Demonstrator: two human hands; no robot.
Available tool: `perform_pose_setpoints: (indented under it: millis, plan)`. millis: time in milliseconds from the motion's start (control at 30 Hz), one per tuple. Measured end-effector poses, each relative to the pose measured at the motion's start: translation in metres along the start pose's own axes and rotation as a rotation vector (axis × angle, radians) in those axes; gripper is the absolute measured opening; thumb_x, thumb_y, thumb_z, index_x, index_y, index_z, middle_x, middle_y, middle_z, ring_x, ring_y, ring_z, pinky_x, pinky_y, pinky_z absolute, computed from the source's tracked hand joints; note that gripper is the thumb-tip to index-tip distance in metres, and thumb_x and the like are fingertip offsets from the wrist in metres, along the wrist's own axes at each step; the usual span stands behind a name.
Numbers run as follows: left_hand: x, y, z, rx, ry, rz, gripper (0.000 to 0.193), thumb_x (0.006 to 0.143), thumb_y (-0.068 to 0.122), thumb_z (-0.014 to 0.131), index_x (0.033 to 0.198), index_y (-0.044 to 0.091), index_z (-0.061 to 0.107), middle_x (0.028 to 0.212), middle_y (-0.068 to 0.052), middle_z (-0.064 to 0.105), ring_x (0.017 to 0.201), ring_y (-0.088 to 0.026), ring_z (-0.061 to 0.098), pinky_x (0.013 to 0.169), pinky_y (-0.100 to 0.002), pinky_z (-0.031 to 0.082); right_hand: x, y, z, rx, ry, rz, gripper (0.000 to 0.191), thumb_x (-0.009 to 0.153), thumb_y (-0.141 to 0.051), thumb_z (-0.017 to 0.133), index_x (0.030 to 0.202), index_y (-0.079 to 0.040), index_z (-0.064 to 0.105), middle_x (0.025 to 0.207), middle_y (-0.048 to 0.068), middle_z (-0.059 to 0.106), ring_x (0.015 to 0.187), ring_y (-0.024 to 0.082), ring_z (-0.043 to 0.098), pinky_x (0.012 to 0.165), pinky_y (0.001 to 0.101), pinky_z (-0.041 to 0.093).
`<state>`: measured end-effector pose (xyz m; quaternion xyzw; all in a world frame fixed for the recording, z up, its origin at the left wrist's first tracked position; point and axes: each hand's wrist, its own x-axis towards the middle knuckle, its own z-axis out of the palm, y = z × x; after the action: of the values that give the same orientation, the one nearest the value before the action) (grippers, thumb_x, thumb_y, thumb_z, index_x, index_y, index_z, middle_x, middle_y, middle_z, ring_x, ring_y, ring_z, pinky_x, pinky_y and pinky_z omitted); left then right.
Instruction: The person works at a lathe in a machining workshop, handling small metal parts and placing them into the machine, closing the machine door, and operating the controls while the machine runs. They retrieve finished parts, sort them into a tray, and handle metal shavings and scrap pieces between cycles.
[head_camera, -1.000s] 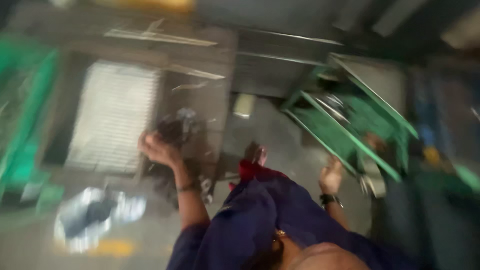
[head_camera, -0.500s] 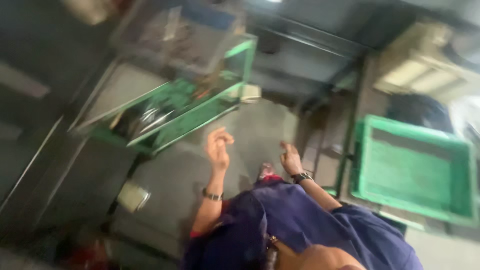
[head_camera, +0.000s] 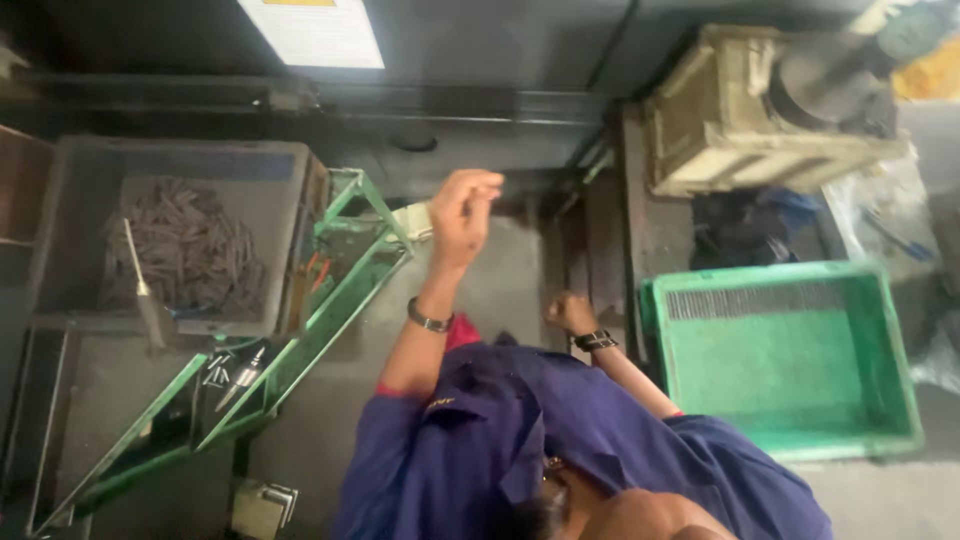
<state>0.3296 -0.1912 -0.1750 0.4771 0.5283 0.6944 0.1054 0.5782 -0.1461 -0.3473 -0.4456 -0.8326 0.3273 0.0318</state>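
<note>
My left hand (head_camera: 465, 205), with a bracelet at the wrist, is raised above the grey floor, its fingers curled together with nothing visible in them. It hovers just right of a green metal frame rack (head_camera: 335, 300) and near a small pale box (head_camera: 412, 220). My right hand (head_camera: 570, 312), wearing a dark watch, is a closed fist held low near my blue-sleeved body, left of a green plastic crate (head_camera: 790, 350).
A grey bin (head_camera: 70, 180) holds several dark metal pieces and a thin rod. Small tools (head_camera: 235, 375) lie on the rack's lower shelf. A beige box-like casing (head_camera: 740, 110) stands at the back right, beside dark machine walls.
The view has swung and sharpened. My left hand has risen higher and further from my body; my right hand has dropped and closed near my chest.
</note>
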Motion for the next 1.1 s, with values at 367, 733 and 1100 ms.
perform_pose_setpoints:
  millis: [367,733,1100]
  plan:
    - [-0.072,-0.106,-0.146,0.346,-0.264,-0.303,0.014,0.082,0.000,0.058,0.082,0.007,0.070,0.081,-0.010,0.074,0.076,-0.028,0.072,0.079,-0.042,0.054,0.268,-0.346,0.041,0.372,-0.053,-1.199,0.021,0.088,0.001,0.064,0.107,-0.003,0.070,0.119,0.013,0.072,0.107,0.032,0.071,0.092,0.0388,0.057]
    - [-0.126,-0.091,-0.184,0.501,0.843,-0.611,0.009,0.082,0.002,0.066,0.088,0.006,0.072,0.076,-0.011,0.073,0.067,-0.022,0.073,0.067,-0.036,0.057,0.254,-0.539,0.214,-0.376,-0.880,-1.772,0.073,0.057,-0.027,0.094,0.119,-0.006,0.062,0.106,0.020,0.069,0.097,0.042,0.067,0.083,0.0508,0.053]
    - [-0.097,-0.106,-0.164,0.619,0.956,-0.613,0.015,0.083,0.005,0.062,0.090,0.011,0.074,0.082,-0.010,0.074,0.076,-0.028,0.073,0.069,-0.040,0.056,0.252,-0.560,0.203,-0.545,-0.773,-1.847,0.017,0.083,-0.016,0.082,0.100,-0.015,0.079,0.087,0.017,0.074,0.080,0.036,0.072,0.072,0.0463,0.057]
